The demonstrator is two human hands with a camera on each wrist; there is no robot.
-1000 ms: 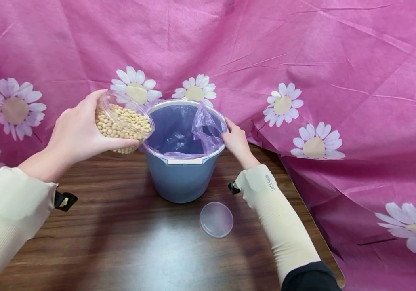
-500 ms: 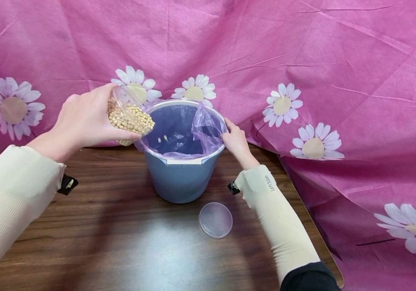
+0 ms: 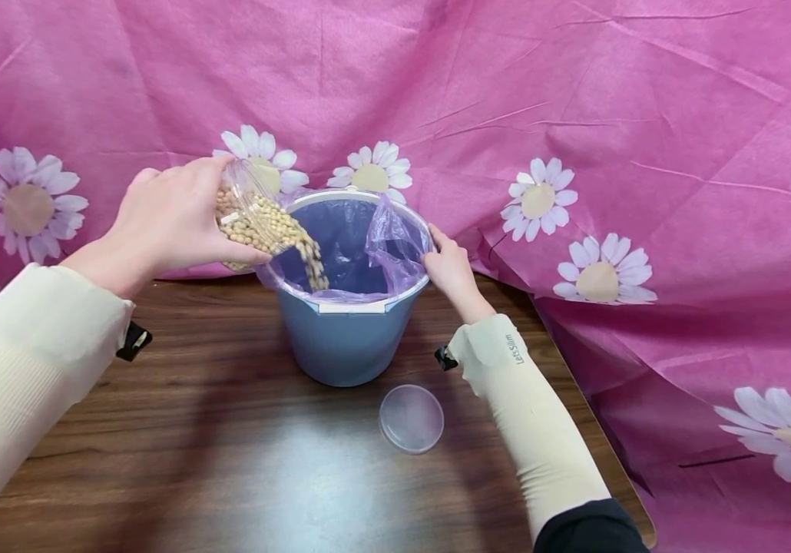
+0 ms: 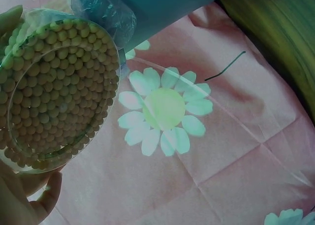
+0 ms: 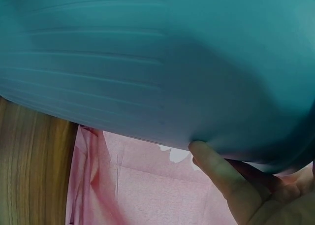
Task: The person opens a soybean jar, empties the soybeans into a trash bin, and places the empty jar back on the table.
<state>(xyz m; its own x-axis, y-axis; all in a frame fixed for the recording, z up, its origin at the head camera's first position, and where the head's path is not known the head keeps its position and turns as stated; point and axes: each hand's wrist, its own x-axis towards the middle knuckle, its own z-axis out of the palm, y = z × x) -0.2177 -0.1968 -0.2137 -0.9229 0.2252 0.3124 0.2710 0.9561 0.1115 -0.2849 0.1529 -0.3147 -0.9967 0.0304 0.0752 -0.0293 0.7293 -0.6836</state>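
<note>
My left hand [image 3: 169, 219] grips a clear plastic jar [image 3: 243, 223] of pale yellow, soybean-like beans, tipped over the left rim of a blue-grey bucket [image 3: 347, 346]. A stream of beans [image 3: 314, 265] falls from its mouth into the bucket. The left wrist view shows the jar's round base [image 4: 61, 97], with beans packed behind it. A thin purple plastic bag [image 3: 386, 238] lines the bucket and folds over its rim. My right hand [image 3: 452, 270] holds the bucket's right rim; in the right wrist view, a finger [image 5: 211, 163] presses the outer wall. The bucket's bottom is hidden.
A round clear lid [image 3: 412, 418] lies on the brown wood-grain table [image 3: 243, 461], in front of the bucket. Behind the table hangs a pink cloth [image 3: 437, 84] with white daisies. The table's right edge runs beside my right forearm.
My left hand has moved right and tilted the jar further down over the bucket. A few beans dropped first; now they pour in a stream. The right hand stays on the rim.
</note>
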